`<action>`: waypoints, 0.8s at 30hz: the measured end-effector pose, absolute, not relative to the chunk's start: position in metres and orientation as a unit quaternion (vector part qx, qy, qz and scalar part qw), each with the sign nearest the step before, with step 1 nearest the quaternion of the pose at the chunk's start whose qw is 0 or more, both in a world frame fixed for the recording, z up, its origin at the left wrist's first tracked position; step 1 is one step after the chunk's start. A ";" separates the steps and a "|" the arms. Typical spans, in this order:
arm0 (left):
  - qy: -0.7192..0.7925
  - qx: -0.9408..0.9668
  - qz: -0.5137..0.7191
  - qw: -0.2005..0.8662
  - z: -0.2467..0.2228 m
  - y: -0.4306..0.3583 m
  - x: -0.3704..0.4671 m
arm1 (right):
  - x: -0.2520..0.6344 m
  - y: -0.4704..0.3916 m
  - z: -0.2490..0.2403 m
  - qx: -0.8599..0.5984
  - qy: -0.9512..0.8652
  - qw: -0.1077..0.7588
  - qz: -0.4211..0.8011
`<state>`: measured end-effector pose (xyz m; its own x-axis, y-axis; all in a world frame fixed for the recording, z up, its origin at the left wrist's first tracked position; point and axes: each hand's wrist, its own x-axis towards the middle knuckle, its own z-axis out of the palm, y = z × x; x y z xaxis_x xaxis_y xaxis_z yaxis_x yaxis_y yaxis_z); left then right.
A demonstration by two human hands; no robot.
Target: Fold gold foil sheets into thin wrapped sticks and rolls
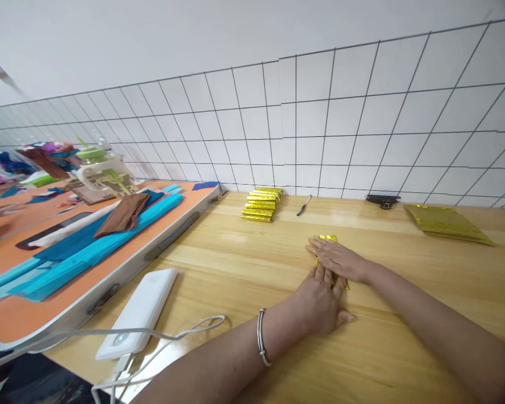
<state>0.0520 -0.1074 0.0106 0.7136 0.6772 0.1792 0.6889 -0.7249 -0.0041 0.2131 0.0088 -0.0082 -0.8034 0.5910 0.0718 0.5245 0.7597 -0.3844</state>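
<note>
On the wooden table (235, 255), the right hand (343, 261) lies open across a gold foil strip (328, 238), apparently flattening it; the left hand (317, 303) presses at seven o'clock, grip unclear. Moving either calls for keeping the foil aligned.

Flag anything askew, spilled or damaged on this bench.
White cable runs loosely across the white device and loops over the tabletop: untidy, might snag. No spill or damage visible.
</note>
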 end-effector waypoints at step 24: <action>-0.322 -0.941 -0.038 -0.097 0.029 -0.124 0.046 | 0.206 0.032 -0.016 -0.352 -0.931 0.061 0.068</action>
